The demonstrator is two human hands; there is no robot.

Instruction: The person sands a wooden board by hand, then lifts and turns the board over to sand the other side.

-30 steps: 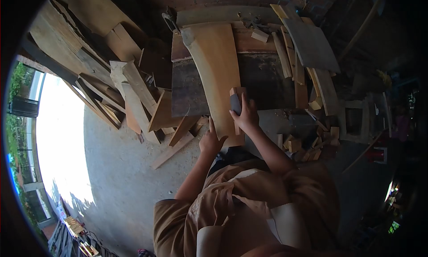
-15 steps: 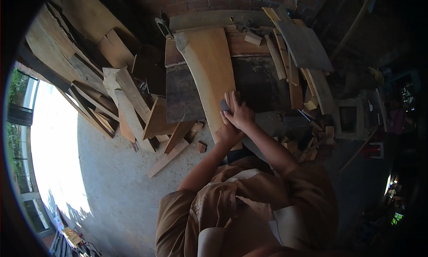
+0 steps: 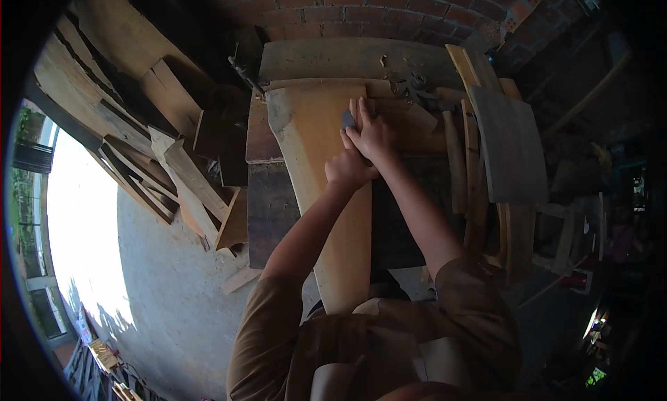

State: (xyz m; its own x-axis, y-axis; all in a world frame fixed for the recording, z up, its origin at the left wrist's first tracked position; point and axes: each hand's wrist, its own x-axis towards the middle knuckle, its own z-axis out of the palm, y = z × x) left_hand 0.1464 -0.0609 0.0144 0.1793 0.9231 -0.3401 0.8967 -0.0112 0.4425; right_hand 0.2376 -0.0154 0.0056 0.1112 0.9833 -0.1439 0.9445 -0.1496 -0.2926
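Observation:
A long pale wooden board (image 3: 319, 133) lies lengthwise on the workbench, its near end close to my body. My right hand (image 3: 372, 135) presses on a small wooden block (image 3: 353, 109) with a grey strip, like a sanding block, on the board's far right part. The fingers of that hand reach forward over the block. Just behind it, my left hand (image 3: 347, 169) is closed with its thumb against the right hand. Whether the left fingers grip the block's rear is hidden.
Behind the dark workbench (image 3: 271, 206) rises a brick wall (image 3: 333, 12). A metal clamp (image 3: 244, 71) stands at the far left corner. Loose planks (image 3: 504, 144) are stacked on the right, with boards (image 3: 174, 95) leaning at the left. Shavings and small tools (image 3: 410, 78) lie at the back.
Both hands have slid forward along the board with the block, and my arms are more stretched. The camera view has tilted, showing more of the brick wall.

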